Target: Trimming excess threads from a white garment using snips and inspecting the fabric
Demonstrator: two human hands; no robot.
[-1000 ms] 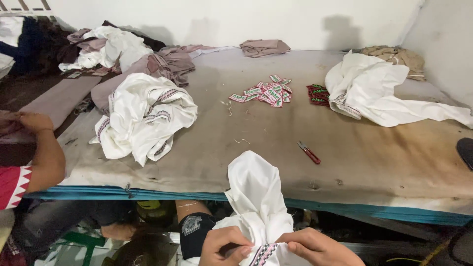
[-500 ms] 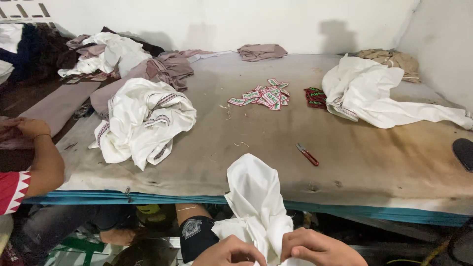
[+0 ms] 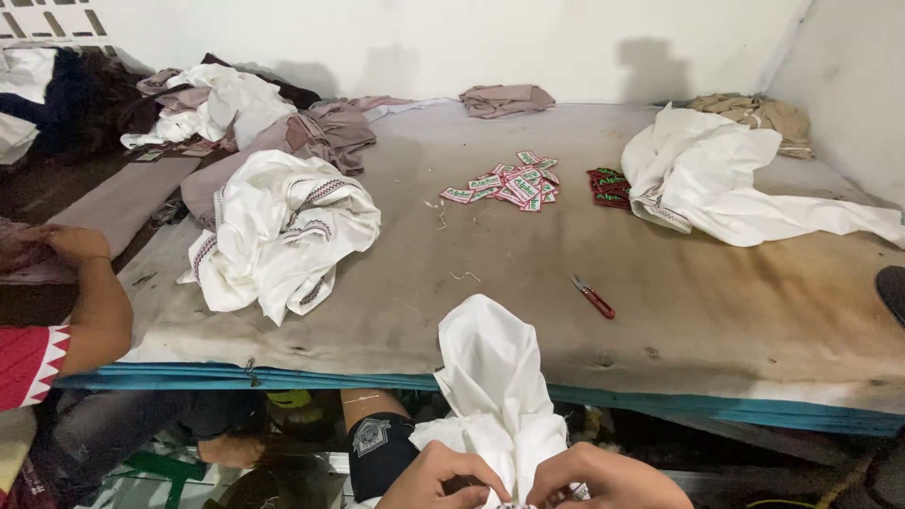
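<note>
At the bottom edge of the head view, my left hand (image 3: 441,479) and my right hand (image 3: 603,479) both pinch a white garment (image 3: 492,377). The garment rises up over the front edge of the padded table (image 3: 735,311) and drapes down toward my lap. My fingers are closed on the cloth close together; its trimmed edge is mostly hidden under them. A small red-handled thread snipper (image 3: 592,296) lies on the table just beyond my right hand.
A crumpled white garment with patterned trim (image 3: 283,231) lies at left, another white garment (image 3: 735,184) at right. A pile of small labels (image 3: 509,187) sits mid-table. More clothes heap at the back left. Another person's arm (image 3: 90,292) rests at the left edge.
My hands have slid lower in view and the camera has tilted up slightly. The patterned trim seen between my fingers a second ago is now out of sight.
</note>
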